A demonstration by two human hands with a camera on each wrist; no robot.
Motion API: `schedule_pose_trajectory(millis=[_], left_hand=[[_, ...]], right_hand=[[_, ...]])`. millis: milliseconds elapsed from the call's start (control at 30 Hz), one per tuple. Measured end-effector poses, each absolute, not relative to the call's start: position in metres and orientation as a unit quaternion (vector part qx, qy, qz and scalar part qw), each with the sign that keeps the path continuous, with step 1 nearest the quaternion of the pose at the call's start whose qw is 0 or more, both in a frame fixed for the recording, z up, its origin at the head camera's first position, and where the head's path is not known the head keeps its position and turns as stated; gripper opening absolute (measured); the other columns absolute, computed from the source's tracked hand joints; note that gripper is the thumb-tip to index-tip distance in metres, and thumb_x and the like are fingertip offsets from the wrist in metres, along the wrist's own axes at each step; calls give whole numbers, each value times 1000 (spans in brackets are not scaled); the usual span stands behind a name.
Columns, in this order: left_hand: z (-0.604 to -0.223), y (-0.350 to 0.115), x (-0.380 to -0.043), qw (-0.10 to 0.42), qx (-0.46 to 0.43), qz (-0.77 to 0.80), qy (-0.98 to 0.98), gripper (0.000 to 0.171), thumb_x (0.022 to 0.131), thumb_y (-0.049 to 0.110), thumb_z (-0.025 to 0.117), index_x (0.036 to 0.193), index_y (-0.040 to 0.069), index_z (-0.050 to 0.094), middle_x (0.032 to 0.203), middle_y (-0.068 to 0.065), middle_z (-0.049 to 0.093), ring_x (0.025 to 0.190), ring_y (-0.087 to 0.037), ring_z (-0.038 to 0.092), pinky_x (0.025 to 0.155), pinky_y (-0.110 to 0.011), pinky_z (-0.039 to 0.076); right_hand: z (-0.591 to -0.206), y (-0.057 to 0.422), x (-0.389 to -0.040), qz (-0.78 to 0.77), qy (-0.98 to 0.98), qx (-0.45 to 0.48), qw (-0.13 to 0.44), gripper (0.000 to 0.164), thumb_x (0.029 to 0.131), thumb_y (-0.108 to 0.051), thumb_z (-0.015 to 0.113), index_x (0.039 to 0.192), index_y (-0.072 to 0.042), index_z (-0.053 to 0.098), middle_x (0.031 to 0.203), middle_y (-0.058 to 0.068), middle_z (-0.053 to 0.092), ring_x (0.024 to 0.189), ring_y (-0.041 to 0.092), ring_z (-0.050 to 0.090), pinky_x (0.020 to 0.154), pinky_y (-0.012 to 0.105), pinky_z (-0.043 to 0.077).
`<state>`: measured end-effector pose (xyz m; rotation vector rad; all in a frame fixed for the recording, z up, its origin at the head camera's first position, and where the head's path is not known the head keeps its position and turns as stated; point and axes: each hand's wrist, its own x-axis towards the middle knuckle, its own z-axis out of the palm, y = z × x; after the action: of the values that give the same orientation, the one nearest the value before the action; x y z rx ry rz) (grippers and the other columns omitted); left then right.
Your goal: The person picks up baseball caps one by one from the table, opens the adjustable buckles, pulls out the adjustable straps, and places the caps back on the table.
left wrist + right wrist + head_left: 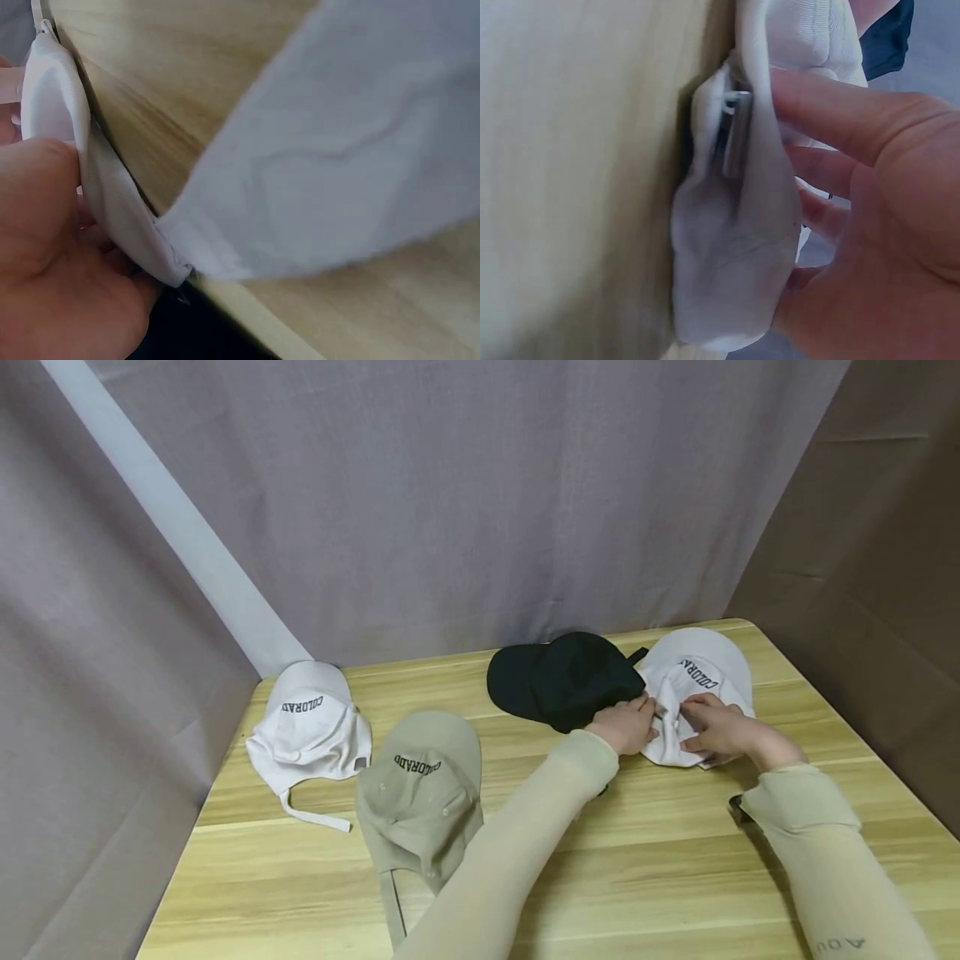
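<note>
A white cap (699, 650) with dark lettering lies at the table's back right, its brim toward the curtain. My left hand (626, 724) pinches the cap's left rear edge; the left wrist view shows the thumb over the rim and fingers behind. A white strap (322, 165) stretches across that view. My right hand (723, 729) grips the rear of the crown, thumb apart from the other fingers. By its thumb, the right wrist view shows a metal buckle (737, 135) on the folded back band (735, 255). A black cap (573, 677) lies immediately left, partly behind my left hand.
Another white cap (303, 731) sits at the back left, its strap trailing forward. A beige cap (420, 777) lies nearer, partly covered by my left sleeve (517, 843). Grey curtains (480, 510) enclose the wooden table (660, 877) behind and at the sides.
</note>
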<state>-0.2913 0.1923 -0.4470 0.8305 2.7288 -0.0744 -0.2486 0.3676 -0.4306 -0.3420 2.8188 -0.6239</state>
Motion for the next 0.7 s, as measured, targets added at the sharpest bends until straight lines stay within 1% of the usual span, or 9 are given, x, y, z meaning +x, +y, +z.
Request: schedule_pose_trajectory(millis=[100,200,333,433,500,533,600,667,700], left_hand=[[-444,188,-291,147,312,-46,937,60,106,50,38,160,32,22,164,19,18,146,0,23,111,-20,29],[-440,177,-293,147,372,-60,915,53,107,44,39,157,27,33,162,13,26,146,-2,26,112,-18,27],[-433,146,-296,169,437,-64,881,49,108,34,42,156,24,38,162,7,29,147,-4,25,113,-14,21],[-430,120,-293,198,453,-50,868,55,107,29,46,159,24,30,165,6,23,149,-5,21,114,-14,18],[-430,101,-291,213,459,-30,862,57,106,26,49,160,23,29,165,5,23,149,-7,22,114,-14,19],[-430,92,-291,213,461,-23,861,56,106,25,51,159,22,31,164,4,26,148,-7,25,113,-15,21],[-427,76,-292,205,466,-11,861,52,105,23,53,155,19,40,158,2,38,143,-9,36,110,-15,28],[-424,63,-294,190,473,-8,860,44,104,21,55,147,16,51,143,1,54,129,-7,50,103,-15,35],[-422,58,-295,181,475,-8,861,39,104,20,56,143,16,56,132,1,60,119,-7,54,98,-15,38]], right_hand=[[-432,369,-246,-222,962,-117,108,72,87,-14,76,135,24,40,138,39,32,116,61,34,95,65,30],[-433,372,-244,-219,963,-123,94,72,87,-17,77,135,23,41,138,39,34,115,60,38,94,64,32],[-436,373,-250,-209,965,-141,73,71,86,-20,78,132,23,45,135,41,38,116,60,42,96,66,34],[-437,375,-251,-223,963,-144,50,62,87,-16,75,128,23,49,130,42,46,116,60,46,96,66,37],[-436,376,-252,-235,963,-128,24,53,90,-14,72,126,21,53,123,41,55,113,59,51,93,65,41],[-435,376,-253,-240,963,-120,3,48,91,-14,69,124,19,55,119,39,58,109,57,55,91,63,43],[-430,375,-257,-251,962,-99,-36,41,94,-14,66,122,15,59,112,36,64,100,53,61,84,60,46],[-423,370,-264,-252,962,-86,-66,37,96,-17,63,122,10,62,110,32,66,96,49,63,80,58,47],[-420,366,-269,-251,961,-89,-75,36,97,-17,62,122,9,63,112,32,66,98,49,63,81,58,46]])
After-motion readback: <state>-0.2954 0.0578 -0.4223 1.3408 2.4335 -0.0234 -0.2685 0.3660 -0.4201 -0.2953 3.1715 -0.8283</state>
